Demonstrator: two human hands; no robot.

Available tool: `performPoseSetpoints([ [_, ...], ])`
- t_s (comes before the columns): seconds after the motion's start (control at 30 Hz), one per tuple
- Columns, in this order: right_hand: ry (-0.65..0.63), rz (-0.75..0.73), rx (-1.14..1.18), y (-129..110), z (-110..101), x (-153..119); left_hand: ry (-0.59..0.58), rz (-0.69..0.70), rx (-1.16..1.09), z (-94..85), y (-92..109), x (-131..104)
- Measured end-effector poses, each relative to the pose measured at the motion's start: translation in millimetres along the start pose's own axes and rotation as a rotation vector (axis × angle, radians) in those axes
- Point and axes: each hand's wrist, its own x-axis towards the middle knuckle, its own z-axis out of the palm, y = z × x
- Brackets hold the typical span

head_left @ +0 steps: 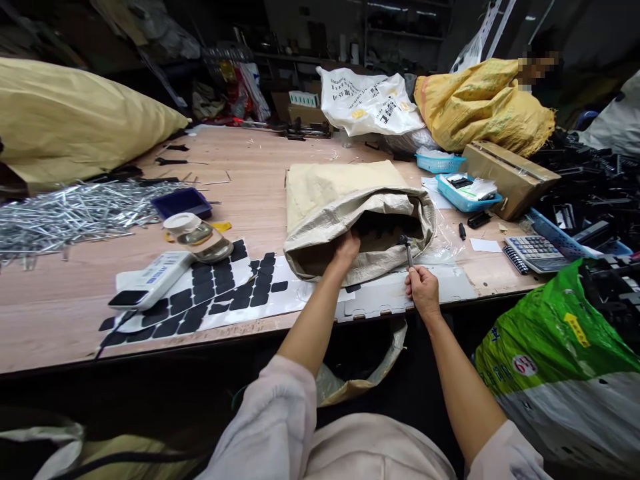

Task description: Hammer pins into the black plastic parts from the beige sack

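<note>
A beige woven sack [345, 190] lies on the table with its pale rolled mouth open toward me. My left hand [347, 248] reaches into that mouth, its fingers hidden inside. Dark shapes, too dim to name, show within the sack. Just in front of the opening, my right hand [423, 288] is closed around the lower part of a slim metal rod with a black end piece [410, 255]. The black end points up and away from me, at the right side of the sack's mouth.
Left on the table [55, 307] are a heap of metal rods [85, 210], a lidded jar [207, 243], a phone [129, 299] and black adhesive pads [204, 283]. Rightward stand blue baskets [469, 198], a cardboard box [510, 177], a calculator [536, 253] and a green-white sack [560, 347]. Someone is behind a yellow sack [475, 103].
</note>
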Motion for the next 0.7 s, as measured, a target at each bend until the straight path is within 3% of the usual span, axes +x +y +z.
performPoseSetpoints([
  [0.1, 0.001, -0.004, -0.002, 2.7, -0.5, 0.8, -0.067, 0.116, -0.049, -13.9, -2.6, -53.2],
  [0.17, 0.0, -0.006, 0.002, 4.7, -1.0, 1.7, -0.174, 0.238, -0.113, -18.6, -7.5, -85.2],
  [0.27, -0.006, -0.002, -0.004, 6.5, -1.8, 2.8, -0.313, 0.307, -0.105, -17.1, -17.3, -113.8],
  [0.53, 0.007, -0.066, 0.005, 5.4, -5.5, -0.8, -0.215, 0.246, 0.024, -2.7, -23.8, -120.7],
  [0.7, -0.034, -0.126, 0.021, 3.3, -13.7, -17.7, -0.214, 0.232, 0.061, -1.5, -25.0, -121.9],
])
